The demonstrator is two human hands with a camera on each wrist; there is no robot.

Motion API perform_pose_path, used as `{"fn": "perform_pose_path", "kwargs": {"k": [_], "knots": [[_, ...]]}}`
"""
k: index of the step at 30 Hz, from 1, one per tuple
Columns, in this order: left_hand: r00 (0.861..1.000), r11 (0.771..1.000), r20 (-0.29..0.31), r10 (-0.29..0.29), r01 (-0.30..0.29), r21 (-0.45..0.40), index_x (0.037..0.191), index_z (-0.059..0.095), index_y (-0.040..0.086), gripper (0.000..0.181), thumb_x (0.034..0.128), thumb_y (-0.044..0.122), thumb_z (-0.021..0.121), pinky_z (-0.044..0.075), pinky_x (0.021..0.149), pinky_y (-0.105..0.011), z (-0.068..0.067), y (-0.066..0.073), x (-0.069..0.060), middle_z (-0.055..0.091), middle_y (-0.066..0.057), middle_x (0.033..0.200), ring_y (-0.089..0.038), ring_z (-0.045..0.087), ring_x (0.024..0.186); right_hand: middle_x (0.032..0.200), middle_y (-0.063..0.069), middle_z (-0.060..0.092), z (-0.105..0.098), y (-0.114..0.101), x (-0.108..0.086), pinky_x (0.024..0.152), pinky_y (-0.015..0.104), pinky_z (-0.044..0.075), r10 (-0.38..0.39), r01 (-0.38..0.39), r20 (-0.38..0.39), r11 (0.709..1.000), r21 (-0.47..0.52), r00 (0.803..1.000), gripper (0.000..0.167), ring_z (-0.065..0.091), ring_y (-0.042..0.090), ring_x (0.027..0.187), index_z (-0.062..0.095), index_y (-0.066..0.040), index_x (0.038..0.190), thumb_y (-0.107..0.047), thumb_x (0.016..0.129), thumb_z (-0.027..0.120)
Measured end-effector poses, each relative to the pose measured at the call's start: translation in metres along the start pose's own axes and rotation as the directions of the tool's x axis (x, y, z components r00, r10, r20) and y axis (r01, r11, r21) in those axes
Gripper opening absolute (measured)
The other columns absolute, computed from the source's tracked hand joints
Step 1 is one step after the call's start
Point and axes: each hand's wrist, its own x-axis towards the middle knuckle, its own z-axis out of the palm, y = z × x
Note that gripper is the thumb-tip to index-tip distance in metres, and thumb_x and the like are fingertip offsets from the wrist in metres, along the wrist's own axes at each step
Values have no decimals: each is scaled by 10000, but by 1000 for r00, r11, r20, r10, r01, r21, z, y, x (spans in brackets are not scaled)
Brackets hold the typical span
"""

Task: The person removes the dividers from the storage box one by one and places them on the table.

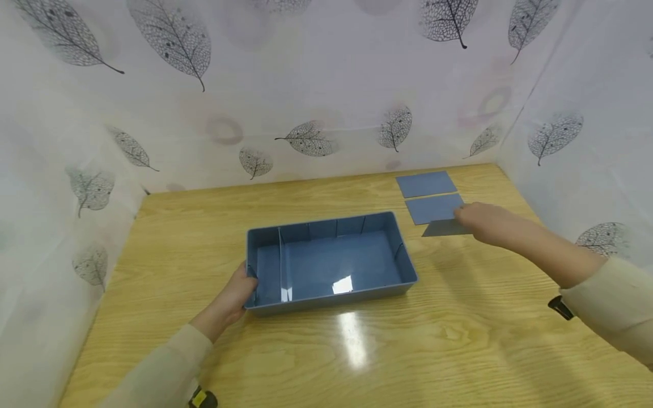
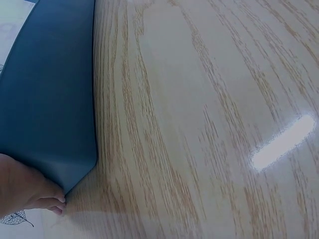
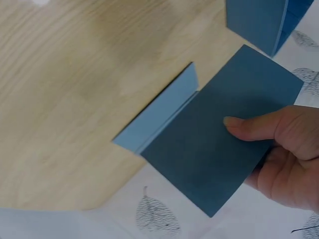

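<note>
Leaf-printed sheeting (image 1: pixel 331 73) stands behind your wooden table (image 1: pixel 178 238). Your left hand (image 1: pixel 238 293) grips the blue box (image 1: pixel 326 260) at its left end; rightward, your right hand (image 1: pixel 482 221) pinches a panel (image 1: pixel 445 228) near two flat plates (image 1: pixel 432 208).

A box (image 1: pixel 331 300) is resting on the surface (image 1: pixel 178 243), a divider (image 1: pixel 282 260) standing inside near its left end. The left hand (image 1: pixel 238 292) is gripping the box's left side. To the box's right rear, a rear panel (image 1: pixel 426 184) is lying just behind a front panel (image 1: pixel 429 208); before both, the right hand (image 1: pixel 482 222) is holding a third panel (image 1: pixel 445 228).
</note>
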Motion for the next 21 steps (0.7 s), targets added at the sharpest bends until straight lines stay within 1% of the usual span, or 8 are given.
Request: {"fn": "perform_pose_path", "kwargs": {"k": [2,4,8,10,12,14,17,21], "knots": [[1000,1000,-6,-8,8,2,1459,-70,-96,769,763,-169,250,410,940,-355,0,1,-1,110,-324,1508,-439,232,1328,717,120,546,5,4,0,574,349,481,10,-10,15,1000,-3,1000,222,567,267,662,564,53,858,229,721,565],[1000,1000,-9,-15,15,3,1461,-65,-93,771,763,-167,253,416,907,-329,0,1,-1,114,-322,1508,-434,243,1318,715,124,541,11,8,0,572,348,481,11,-11,8,1000,-12,1000,222,564,271,663,557,53,854,234,725,555],[1000,1000,-12,-19,18,-2,1462,-60,-93,776,756,-169,253,369,997,-412,0,1,0,111,-319,1512,-438,213,1345,703,130,516,25,13,0,571,349,485,-13,10,-50,998,-59,999,224,539,275,656,525,41,809,233,705,573],[1000,1000,-14,-15,15,1,1462,-49,-99,775,751,-167,255,318,1056,-474,0,0,1,108,-320,1514,-446,179,1367,714,133,515,32,15,0,578,353,491,-12,7,-69,997,-76,998,222,535,281,664,526,52,817,232,700,580],[1000,1000,-15,-14,14,3,1461,-48,-101,775,751,-165,256,283,1080,-502,0,0,2,100,-320,1516,-446,155,1380,719,140,521,39,16,0,584,351,497,-5,-2,-84,996,-87,996,210,537,286,667,535,74,830,233,701,580],[1000,1000,-18,-17,18,3,1462,-45,-99,774,754,-163,259,285,1079,-505,0,-1,1,98,-318,1518,-444,152,1382,752,164,547,45,17,-1,604,361,516,12,-21,-86,995,-95,996,199,556,307,691,552,104,871,221,714,588],[1000,1000,-17,-16,16,-3,1467,-45,-89,780,756,-164,265,299,1069,-491,0,-1,1,101,-310,1522,-437,161,1382,767,184,566,55,17,-1,601,371,527,39,-51,-117,993,-102,992,175,568,328,705,562,116,888,188,736,607],[1000,1000,-13,-9,9,-11,1472,-49,-79,796,745,-166,262,291,1073,-492,-1,0,-1,93,-305,1527,-434,155,1385,741,161,564,67,16,0,558,372,510,53,-69,-173,994,-88,984,129,555,315,675,561,83,842,160,751,613]]}}
